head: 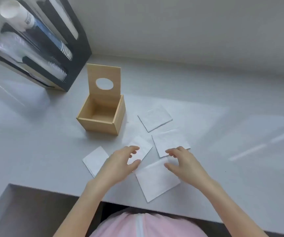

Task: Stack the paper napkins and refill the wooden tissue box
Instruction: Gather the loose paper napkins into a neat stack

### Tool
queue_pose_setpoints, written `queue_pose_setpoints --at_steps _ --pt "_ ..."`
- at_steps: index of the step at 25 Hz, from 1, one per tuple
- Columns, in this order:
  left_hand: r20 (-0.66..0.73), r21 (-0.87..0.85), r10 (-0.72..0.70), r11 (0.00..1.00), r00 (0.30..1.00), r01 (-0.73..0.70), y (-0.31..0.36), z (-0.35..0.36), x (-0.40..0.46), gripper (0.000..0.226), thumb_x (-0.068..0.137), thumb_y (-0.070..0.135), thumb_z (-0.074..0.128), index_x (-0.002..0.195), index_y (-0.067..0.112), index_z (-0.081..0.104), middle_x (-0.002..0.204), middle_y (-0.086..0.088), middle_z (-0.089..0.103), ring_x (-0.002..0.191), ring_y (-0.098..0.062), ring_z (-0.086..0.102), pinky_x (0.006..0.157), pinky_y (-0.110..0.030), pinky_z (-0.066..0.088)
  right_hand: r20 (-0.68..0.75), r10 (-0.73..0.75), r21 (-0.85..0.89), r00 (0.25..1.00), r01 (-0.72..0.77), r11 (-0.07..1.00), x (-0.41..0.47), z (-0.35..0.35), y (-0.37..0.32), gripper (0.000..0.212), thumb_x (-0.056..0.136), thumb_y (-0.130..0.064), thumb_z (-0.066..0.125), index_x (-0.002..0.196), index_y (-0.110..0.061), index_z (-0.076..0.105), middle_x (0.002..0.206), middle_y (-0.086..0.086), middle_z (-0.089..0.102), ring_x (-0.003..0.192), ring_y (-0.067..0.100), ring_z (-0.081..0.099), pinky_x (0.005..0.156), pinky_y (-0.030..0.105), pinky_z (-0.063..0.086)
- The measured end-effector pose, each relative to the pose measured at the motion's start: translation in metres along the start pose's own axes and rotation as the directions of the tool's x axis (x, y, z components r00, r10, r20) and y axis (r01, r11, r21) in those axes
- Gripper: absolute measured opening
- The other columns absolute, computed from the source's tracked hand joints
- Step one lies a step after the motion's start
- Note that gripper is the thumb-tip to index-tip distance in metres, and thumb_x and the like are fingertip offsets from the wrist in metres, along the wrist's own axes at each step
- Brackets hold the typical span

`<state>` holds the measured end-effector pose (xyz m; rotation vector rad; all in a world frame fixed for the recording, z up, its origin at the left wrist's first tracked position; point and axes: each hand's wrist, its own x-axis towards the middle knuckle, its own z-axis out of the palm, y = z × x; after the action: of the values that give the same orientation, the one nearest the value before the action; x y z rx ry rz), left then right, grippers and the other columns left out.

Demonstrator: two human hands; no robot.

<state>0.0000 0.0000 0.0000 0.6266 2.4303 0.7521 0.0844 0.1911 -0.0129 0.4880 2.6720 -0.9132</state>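
The wooden tissue box (102,123) stands empty on the grey counter, its lid (103,82) with an oval hole tipped upright behind it. Several white paper napkins lie scattered flat in front: one far right of the box (155,118), one below it (169,141), one in the middle (142,147), one at the left (95,159) and a larger one nearest me (156,181). My left hand (120,163) hovers open over the middle napkin, partly hiding it. My right hand (183,162) hovers open over the near napkin's top edge. Neither hand holds anything.
A black dispenser rack (76,48) with stacks of cups and lids stands at the back left, close behind the box. The counter's front edge (52,191) runs just below the napkins, with a dark step-down at the lower left. A wall rises behind.
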Motion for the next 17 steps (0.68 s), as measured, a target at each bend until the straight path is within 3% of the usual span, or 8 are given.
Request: queue_pose_setpoints --at_steps 5,8,13,17 --pt "0.061 0.074 -0.007 0.997 0.998 0.003 0.003 0.039 0.004 0.037 0.09 0.03 0.051 0.126 0.023 0.048 0.123 0.005 0.053 0.112 -0.01 0.049 0.09 -0.024 0.04 0.018 0.053 -0.028 0.998 -0.052 0.998 0.006 0.016 0.003 0.045 0.085 -0.03 0.059 0.126 -0.015 0.046 0.122 0.002 0.049 0.119 0.018 0.043 0.094 0.031 0.043" --pt "0.003 0.155 0.001 0.988 1.0 -0.001 0.0 0.055 0.009 0.04 0.089 0.033 0.051 0.127 0.023 0.046 0.125 0.004 0.048 0.118 -0.013 0.045 0.095 -0.026 0.034 -0.013 0.03 -0.108 0.999 -0.031 0.994 0.006 0.021 0.004 0.043 0.086 -0.028 0.058 0.125 -0.015 0.044 0.123 0.003 0.047 0.116 0.021 0.043 0.094 0.031 0.04" --pt "-0.092 0.153 -0.034 0.987 0.995 0.048 0.003 0.064 0.01 0.03 0.088 0.031 0.051 0.117 0.025 0.05 0.118 0.006 0.049 0.114 -0.014 0.044 0.084 -0.024 0.027 -0.062 0.014 -0.077 0.998 -0.019 0.997 0.004 0.029 0.008 0.028 0.085 -0.022 0.056 0.111 -0.013 0.052 0.118 0.003 0.05 0.109 0.024 0.046 0.09 0.031 0.037" --pt "-0.039 0.207 -0.052 0.977 0.998 0.059 0.005 0.061 0.014 0.025 0.089 0.033 0.05 0.109 0.019 0.055 0.114 0.004 0.051 0.11 -0.017 0.044 0.079 -0.023 0.023 -0.039 -0.002 -0.071 0.999 -0.001 0.997 0.005 0.029 0.011 0.015 0.086 -0.021 0.054 0.099 -0.015 0.055 0.111 0.001 0.053 0.105 0.022 0.047 0.087 0.03 0.035"
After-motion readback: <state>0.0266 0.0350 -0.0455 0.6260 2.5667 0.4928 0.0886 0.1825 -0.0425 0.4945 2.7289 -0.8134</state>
